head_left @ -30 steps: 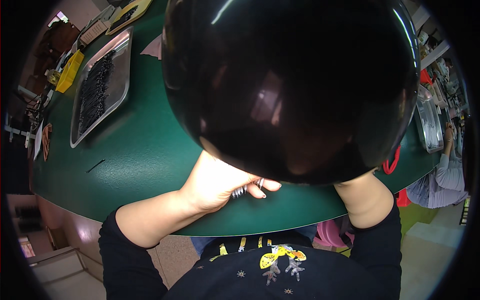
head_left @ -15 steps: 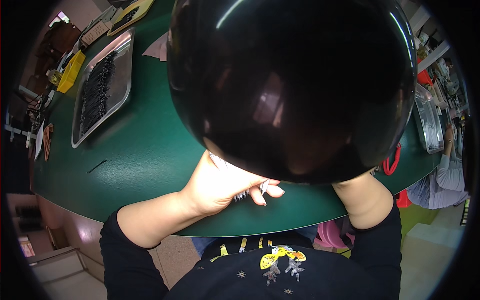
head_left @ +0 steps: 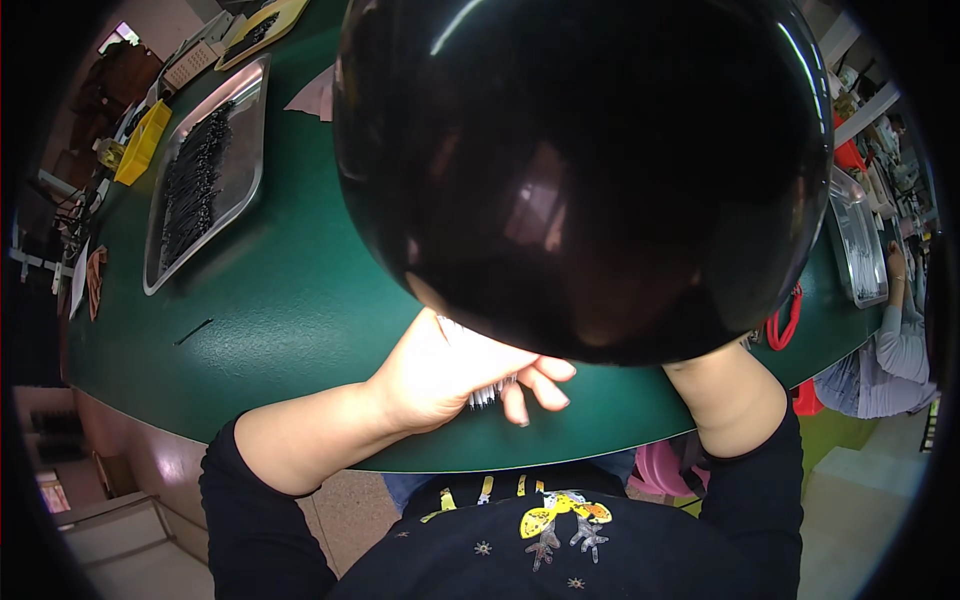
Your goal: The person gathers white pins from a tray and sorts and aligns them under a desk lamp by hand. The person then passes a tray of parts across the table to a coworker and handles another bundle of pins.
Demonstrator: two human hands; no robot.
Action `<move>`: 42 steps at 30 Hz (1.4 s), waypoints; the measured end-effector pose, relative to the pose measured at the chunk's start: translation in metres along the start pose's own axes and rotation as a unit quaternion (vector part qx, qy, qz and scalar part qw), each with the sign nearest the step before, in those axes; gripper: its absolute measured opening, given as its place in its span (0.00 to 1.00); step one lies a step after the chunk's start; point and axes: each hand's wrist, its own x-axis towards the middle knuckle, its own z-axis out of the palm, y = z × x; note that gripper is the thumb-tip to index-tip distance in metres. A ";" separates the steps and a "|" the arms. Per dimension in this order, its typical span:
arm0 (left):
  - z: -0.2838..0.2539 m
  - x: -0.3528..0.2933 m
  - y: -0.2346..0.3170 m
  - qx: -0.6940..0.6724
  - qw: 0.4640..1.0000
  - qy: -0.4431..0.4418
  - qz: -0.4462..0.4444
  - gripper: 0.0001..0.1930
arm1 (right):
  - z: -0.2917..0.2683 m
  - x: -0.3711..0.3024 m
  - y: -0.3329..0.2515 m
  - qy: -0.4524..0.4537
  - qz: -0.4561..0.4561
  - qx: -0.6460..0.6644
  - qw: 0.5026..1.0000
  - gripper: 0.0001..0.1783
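Note:
A large glossy black dome (head_left: pixel 585 190), like a lamp shade, hangs over the middle and covers much of what I work on. Below its lower left edge my left hand (head_left: pixel 455 370) is closed around a bundle of thin white sticks (head_left: pixel 484 396) with dark tips; their exact kind is unclear. Two fingers of that hand curl out to the right of the bundle. From the right my right forearm (head_left: pixel 725 390) reaches up under the dome, which hides the fingers of my right hand and anything in them.
A metal tray (head_left: pixel 252 150) of thin black pieces lies left on the green table (head_left: pixel 300 290). One loose black piece (head_left: pixel 194 332) is nearer. Beyond are a yellow bin (head_left: pixel 143 143) and yellow tray (head_left: pixel 283 22). At right are red handles (head_left: pixel 785 320), a clear tray (head_left: pixel 858 240) and another person's sleeve (head_left: pixel 902 350).
My left hand has shifted slightly right, and its fingers have moved right and down. The white stick that stood apart between the fingers no longer shows separately. My right forearm is nearly still.

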 end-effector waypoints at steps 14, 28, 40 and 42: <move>-0.010 -0.007 -0.006 0.203 0.976 0.073 0.023 0.15 | 0.029 0.008 -0.030 -0.048 0.022 -0.191 0.980 0.17; -0.005 -0.004 -0.003 0.074 0.992 0.096 0.037 0.06 | 0.017 0.004 -0.006 -0.020 -0.026 -0.105 0.994 0.24; -0.009 -0.006 -0.006 0.103 0.992 0.044 0.051 0.12 | 0.022 0.009 -0.016 -0.031 -0.100 -0.197 0.975 0.12; 0.001 0.000 -0.002 0.066 0.995 0.048 0.051 0.07 | 0.020 0.002 -0.027 -0.044 -0.135 -0.323 0.936 0.09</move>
